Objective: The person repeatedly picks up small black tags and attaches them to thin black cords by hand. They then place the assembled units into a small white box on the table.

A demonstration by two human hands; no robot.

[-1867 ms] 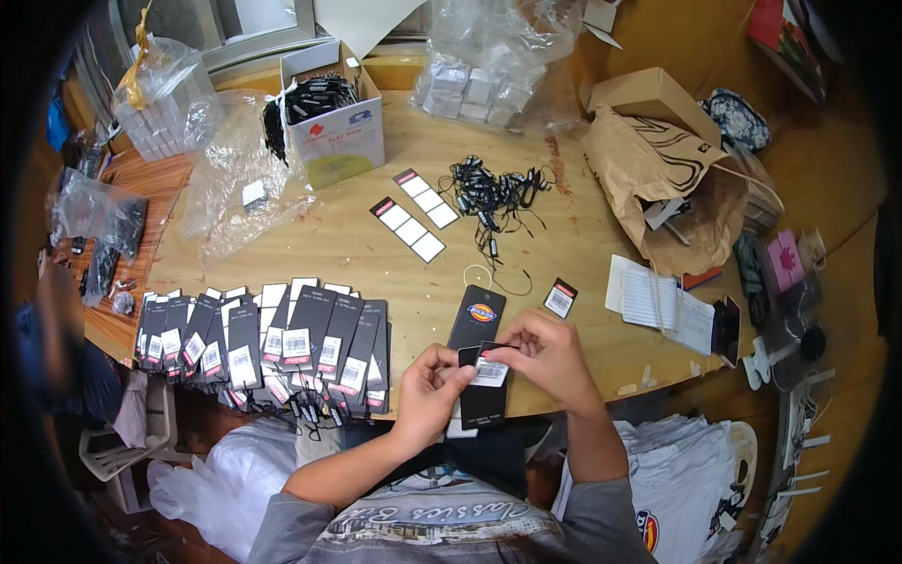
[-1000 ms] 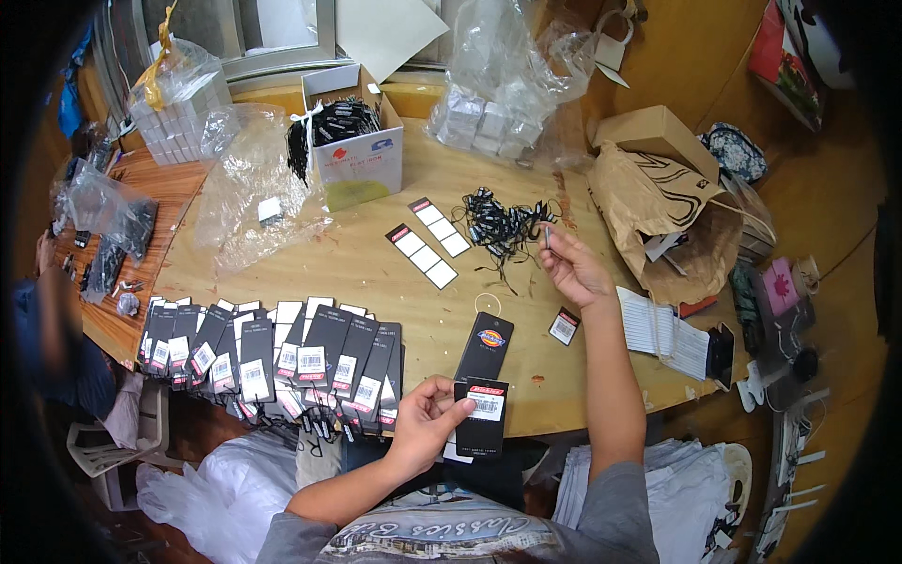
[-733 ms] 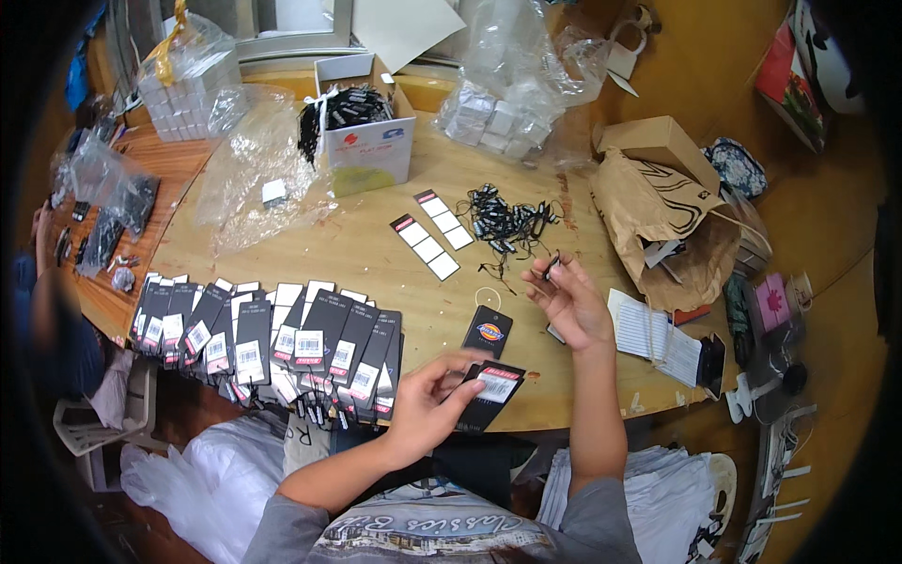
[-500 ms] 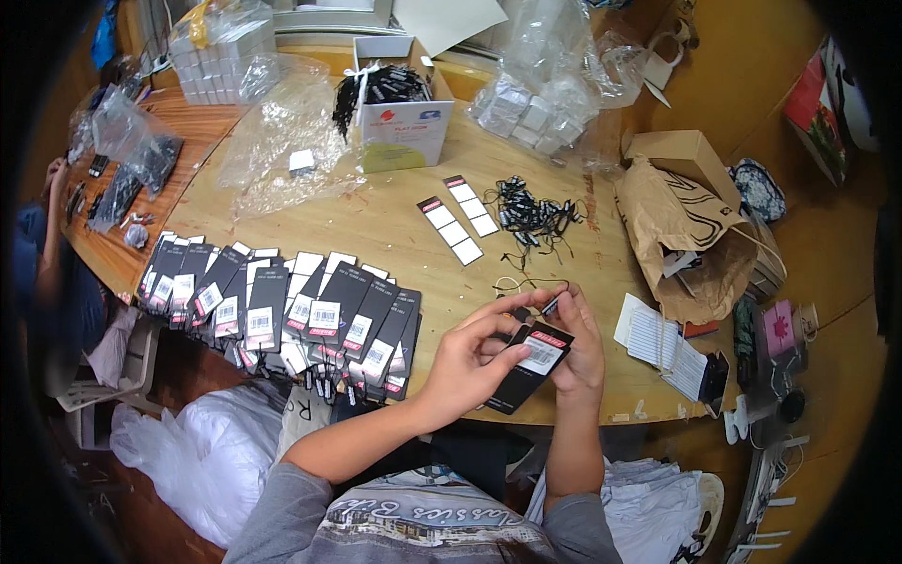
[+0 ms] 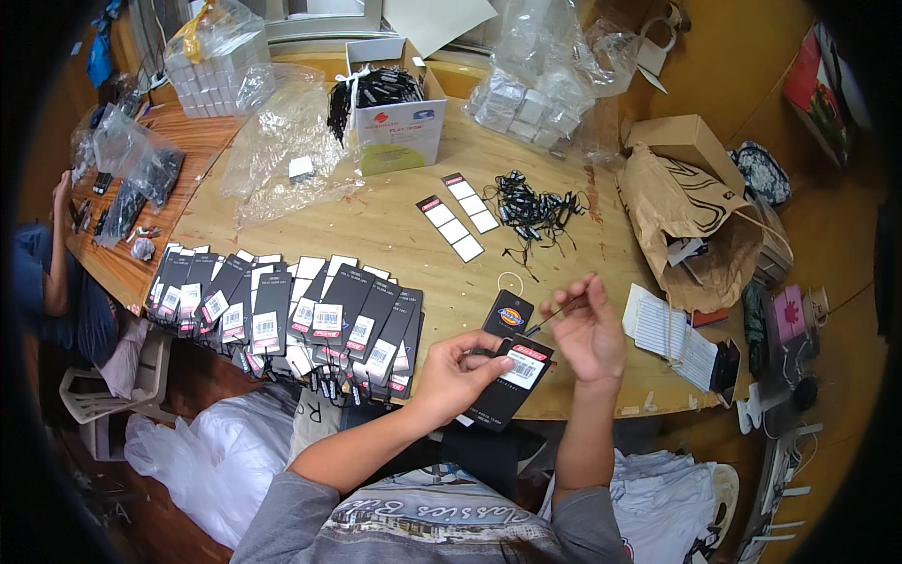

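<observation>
My left hand (image 5: pixel 460 376) pinches a black hang tag (image 5: pixel 498 399) with a barcode sticker and a red strip, near the table's front edge. Just beyond it shows another black tag (image 5: pixel 508 316) with a round coloured emblem and a pale loop; whether it is also gripped, I cannot tell. My right hand (image 5: pixel 590 329), raised to the right, holds a thin dark string (image 5: pixel 554 315) between its fingertips, and the string runs toward the tags. Farther off lie a tangle of black strings (image 5: pixel 537 211) and two cards with white panels, a nearer one (image 5: pixel 451 228) and a farther one (image 5: pixel 471 203).
Several overlapping black tags (image 5: pixel 324 315) cover the table's front left. Behind stand a carton (image 5: pixel 399 141) of black strings and a plastic bag (image 5: pixel 536 103) of small white boxes. A paper bag (image 5: pixel 691 226) is at the right. Another person's arm (image 5: pixel 58 244) shows far left.
My right hand has moved away from the tags to the right, drawing the string out. The left hand has shifted slightly lower left. The emblem tag now shows beyond the barcode tag.
</observation>
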